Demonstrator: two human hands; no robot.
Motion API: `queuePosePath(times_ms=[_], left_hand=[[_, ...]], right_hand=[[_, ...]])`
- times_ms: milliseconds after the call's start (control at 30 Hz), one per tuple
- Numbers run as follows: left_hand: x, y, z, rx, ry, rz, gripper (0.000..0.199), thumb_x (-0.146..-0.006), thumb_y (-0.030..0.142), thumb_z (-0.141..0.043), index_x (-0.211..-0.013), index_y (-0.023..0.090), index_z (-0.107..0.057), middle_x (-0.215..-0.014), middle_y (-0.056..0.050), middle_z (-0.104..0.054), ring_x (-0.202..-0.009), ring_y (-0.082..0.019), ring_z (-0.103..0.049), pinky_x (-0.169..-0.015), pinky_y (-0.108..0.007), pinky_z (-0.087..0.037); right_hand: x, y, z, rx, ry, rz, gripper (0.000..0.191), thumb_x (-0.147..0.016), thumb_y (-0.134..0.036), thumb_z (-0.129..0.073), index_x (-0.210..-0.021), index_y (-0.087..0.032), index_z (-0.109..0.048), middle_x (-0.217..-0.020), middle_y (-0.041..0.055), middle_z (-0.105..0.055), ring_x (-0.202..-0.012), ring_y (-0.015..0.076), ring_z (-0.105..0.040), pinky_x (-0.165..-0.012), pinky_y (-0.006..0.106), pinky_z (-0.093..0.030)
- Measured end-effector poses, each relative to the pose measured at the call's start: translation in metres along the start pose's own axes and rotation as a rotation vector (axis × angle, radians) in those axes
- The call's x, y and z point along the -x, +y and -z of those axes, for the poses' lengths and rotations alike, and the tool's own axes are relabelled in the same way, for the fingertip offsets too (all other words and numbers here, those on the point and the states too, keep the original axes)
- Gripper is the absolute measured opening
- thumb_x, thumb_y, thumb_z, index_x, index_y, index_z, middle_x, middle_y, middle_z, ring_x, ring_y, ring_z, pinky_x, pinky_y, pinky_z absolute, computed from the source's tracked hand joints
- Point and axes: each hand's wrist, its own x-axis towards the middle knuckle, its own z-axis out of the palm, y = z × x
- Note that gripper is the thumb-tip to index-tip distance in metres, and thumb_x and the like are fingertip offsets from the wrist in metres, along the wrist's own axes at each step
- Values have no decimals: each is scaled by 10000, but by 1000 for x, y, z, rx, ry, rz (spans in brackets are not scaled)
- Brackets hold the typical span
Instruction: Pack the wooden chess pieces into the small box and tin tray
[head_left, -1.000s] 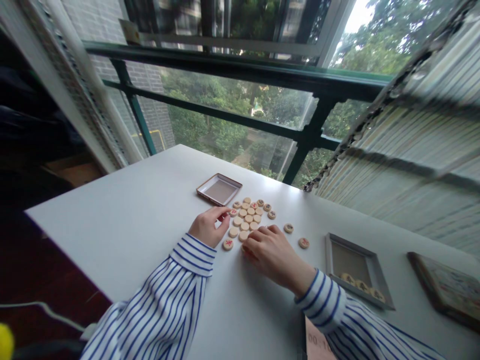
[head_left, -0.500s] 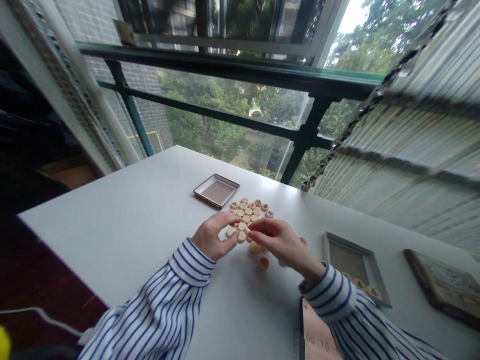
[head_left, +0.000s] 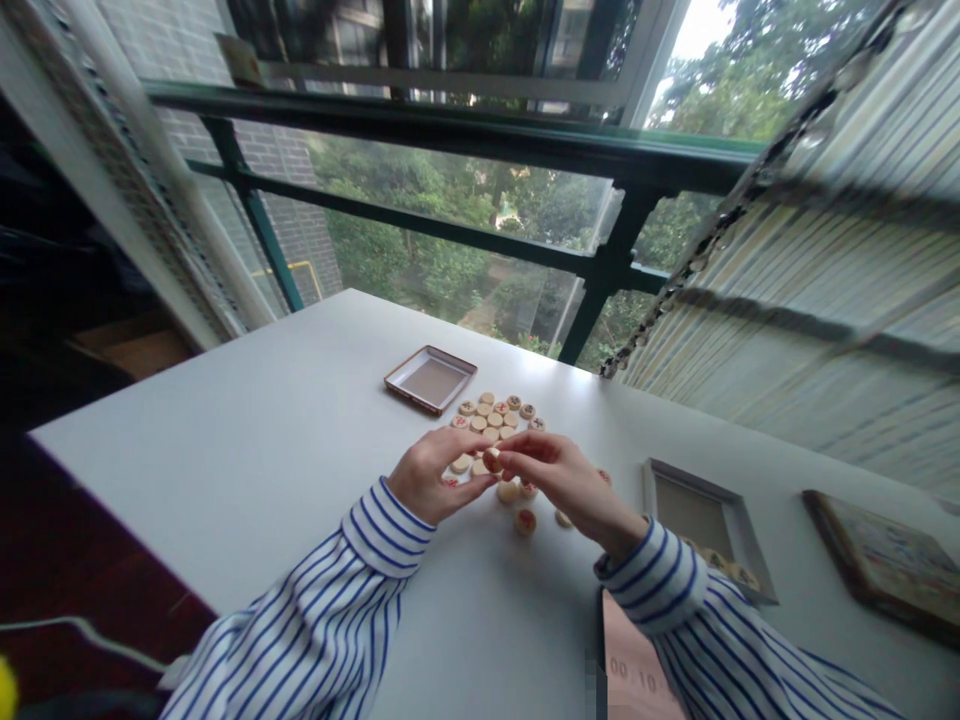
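Observation:
Between the thumb and fingers of my right hand (head_left: 566, 485) is a round wooden Chinese chess piece (head_left: 491, 460), raised above the table with its marked face towards me. My left hand (head_left: 435, 475) is beside it, thumb and index finger apart, their tips just below and above the piece. Whether those tips touch it I cannot tell. Under and behind both hands lies a cluster of chess pieces (head_left: 493, 420), several blank side up, others showing red or black characters. A red-marked piece (head_left: 525, 522) lies nearer me, and my hands hide part of the cluster.
On the white table (head_left: 247, 430), a shallow box lid (head_left: 431, 380) lies behind the cluster. To the right stands a grey tray (head_left: 697, 510) with several pieces, then a flat patterned box (head_left: 885, 555). A pink-screened device (head_left: 634, 660) showing digits lies by my right sleeve.
The piece in my right hand has turned from edge-on to showing its marked face. My left thumb and index finger have moved right, closer to it. The view has shifted slightly.

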Motion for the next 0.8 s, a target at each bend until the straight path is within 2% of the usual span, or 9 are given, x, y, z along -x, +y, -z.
queuePosePath(times_ms=[100, 233, 400, 567, 800], left_hand=[[-1, 1, 0, 11, -11, -25, 207, -706, 175, -623, -910, 172, -592, -854, -59, -668, -815, -152, -615, -764, -295, -509], [-2, 2, 1, 0, -32, 9, 179, -711, 171, -599, -890, 177, -591, -825, -50, -669, -784, -149, -614, -758, -299, -501], [-1, 0, 3, -58, -72, 58, 191, -696, 182, -589, -887, 176, -583, -772, -41, -655, -745, -158, -601, -741, -317, -494], [6, -6, 3, -170, -102, 102, 183, -645, 244, -627, -820, 190, -613, -898, -73, -624, -874, -203, -583, -796, -357, -476], [14, -7, 3, -274, -290, 126, 169, -592, 283, -657, -740, 206, -631, -1076, -83, -544, -1028, -262, -503, -862, -415, -421]], right_hand=[[0, 1, -1, 29, -8, 14, 225, -723, -347, -615, -828, -150, -636, -799, 34, -668, -726, 121, -598, -667, 251, -451], [-1, 2, 2, 71, -7, 35, 232, -745, -355, -587, -848, -151, -630, -806, 39, -662, -726, 125, -592, -654, 252, -451], [-3, 7, 9, 188, 95, 124, 238, -761, -366, -562, -853, -155, -624, -796, 42, -646, -722, 138, -576, -640, 264, -453], [-5, 13, 12, 306, 146, 179, 247, -784, -369, -527, -870, -160, -628, -800, 46, -648, -714, 145, -573, -649, 274, -457], [-2, 14, 13, 549, 183, 248, 191, -816, -292, -471, -857, -181, -622, -784, 21, -645, -678, 124, -560, -626, 246, -428]])
